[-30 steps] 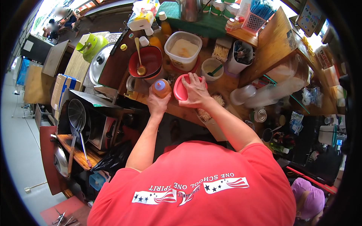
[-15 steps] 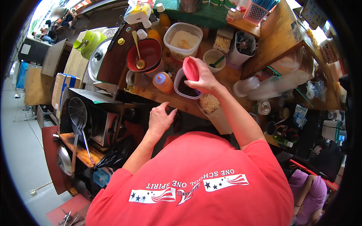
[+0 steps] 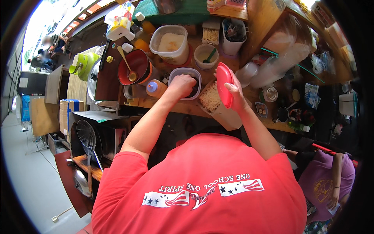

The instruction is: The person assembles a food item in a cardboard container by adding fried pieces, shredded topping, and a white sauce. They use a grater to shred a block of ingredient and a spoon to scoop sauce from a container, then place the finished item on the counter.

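Note:
My left hand (image 3: 182,86) reaches down into a small clear plastic tub (image 3: 199,74) with dark contents. Its fingers are bunched together inside, and whatever they grip is hidden. To the right, my right hand (image 3: 238,98) grips a round red lid (image 3: 223,84), tilted up on edge and apart from the tub. Just below that lid, a carton (image 3: 229,119) is filled with pale shreds (image 3: 211,98). Left of the tub stands a squeeze bottle (image 3: 156,89) with orange contents and a pale cap.
Behind the tub are a larger tub of pale powder (image 3: 170,42) and a white tub with a green spoon (image 3: 205,58). A red bowl (image 3: 124,70) holds a gold ladle (image 3: 133,75). Stacked clear cups (image 3: 282,64) lie at right. A person in purple (image 3: 327,179) is nearby, lower right.
My left hand has moved up and right from the counter's front edge into the tub. My right hand has carried the red lid away from the tub to the right. The view has shifted.

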Motion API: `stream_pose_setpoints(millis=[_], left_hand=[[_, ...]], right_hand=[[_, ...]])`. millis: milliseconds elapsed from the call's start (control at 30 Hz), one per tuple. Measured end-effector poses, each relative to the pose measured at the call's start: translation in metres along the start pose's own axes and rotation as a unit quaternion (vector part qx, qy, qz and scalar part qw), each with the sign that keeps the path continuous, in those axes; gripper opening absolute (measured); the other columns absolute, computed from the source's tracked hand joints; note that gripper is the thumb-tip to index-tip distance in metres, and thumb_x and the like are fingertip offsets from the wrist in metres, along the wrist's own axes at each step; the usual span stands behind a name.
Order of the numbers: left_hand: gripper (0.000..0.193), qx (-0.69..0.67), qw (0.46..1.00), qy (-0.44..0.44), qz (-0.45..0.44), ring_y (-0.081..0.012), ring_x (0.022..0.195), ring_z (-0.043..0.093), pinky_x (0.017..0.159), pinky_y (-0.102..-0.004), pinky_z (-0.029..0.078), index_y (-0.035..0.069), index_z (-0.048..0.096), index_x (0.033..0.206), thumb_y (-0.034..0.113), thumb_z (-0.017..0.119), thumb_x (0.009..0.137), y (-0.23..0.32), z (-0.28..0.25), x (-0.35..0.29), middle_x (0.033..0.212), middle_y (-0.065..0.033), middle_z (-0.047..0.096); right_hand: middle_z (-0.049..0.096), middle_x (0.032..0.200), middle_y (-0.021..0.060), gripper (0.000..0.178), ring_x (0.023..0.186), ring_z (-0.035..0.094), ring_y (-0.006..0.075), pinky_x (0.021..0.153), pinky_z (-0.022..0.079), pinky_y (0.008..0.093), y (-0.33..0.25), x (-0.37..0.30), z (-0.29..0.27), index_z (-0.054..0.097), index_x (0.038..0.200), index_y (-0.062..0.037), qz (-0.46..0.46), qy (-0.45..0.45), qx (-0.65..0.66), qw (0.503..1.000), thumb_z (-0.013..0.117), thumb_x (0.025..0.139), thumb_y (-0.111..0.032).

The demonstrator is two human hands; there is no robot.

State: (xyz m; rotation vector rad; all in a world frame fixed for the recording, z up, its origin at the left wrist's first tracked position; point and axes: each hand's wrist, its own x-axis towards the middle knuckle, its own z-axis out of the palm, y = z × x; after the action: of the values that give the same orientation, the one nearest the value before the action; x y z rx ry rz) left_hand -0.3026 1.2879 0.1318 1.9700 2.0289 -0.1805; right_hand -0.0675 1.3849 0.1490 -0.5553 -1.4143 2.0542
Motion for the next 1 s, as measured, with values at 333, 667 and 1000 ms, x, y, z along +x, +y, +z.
stream_pose_setpoints(millis=[333, 667, 1000], left_hand=[[0.021, -0.149, 0.918, 0.331, -0.159, -0.0446, 0.083, 0.071, 0.078, -0.0542, 0.056, 0.001, 0.07, 0.087, 0.019, 0.061, 0.093, 0.001, 0.022, 0.0, 0.087, -0.0253, 0.072], [0.025, -0.451, 0.821, 0.264, -0.23, -0.0222, 0.058, 0.069, 0.053, -0.0369, 0.062, -0.006, 0.068, 0.079, 0.012, 0.067, 0.096, 0.002, 0.041, 0.007, 0.067, -0.0142, 0.069], [0.02, -0.658, 0.624, 0.294, -0.301, -0.0164, 0.06, 0.065, 0.055, -0.036, 0.066, -0.004, 0.061, 0.099, 0.014, 0.058, 0.106, 0.008, 0.012, -0.031, 0.082, -0.0103, 0.064]], right_hand=[[0.05, 0.136, 0.0092, 0.086, 0.125, 0.049, 0.02, 0.109, 0.038, 0.0337, 0.012, -0.042, -0.014, 0.041, 0.155, -0.0037, 0.075, 0.033, 0.016, 0.996, 0.066, 0.084, -0.043], [0.053, 0.129, 0.0075, 0.086, 0.114, 0.052, 0.0174, 0.1, 0.043, 0.0315, 0.021, -0.053, -0.01, 0.042, 0.154, -0.0031, 0.115, 0.009, 0.005, 0.993, 0.068, 0.084, -0.045], [0.054, 0.119, 0.0061, 0.077, 0.096, 0.055, 0.0145, 0.08, 0.048, 0.0293, 0.014, -0.055, -0.017, 0.045, 0.15, -0.0071, 0.146, 0.036, 0.087, 0.985, 0.064, 0.087, -0.046]])
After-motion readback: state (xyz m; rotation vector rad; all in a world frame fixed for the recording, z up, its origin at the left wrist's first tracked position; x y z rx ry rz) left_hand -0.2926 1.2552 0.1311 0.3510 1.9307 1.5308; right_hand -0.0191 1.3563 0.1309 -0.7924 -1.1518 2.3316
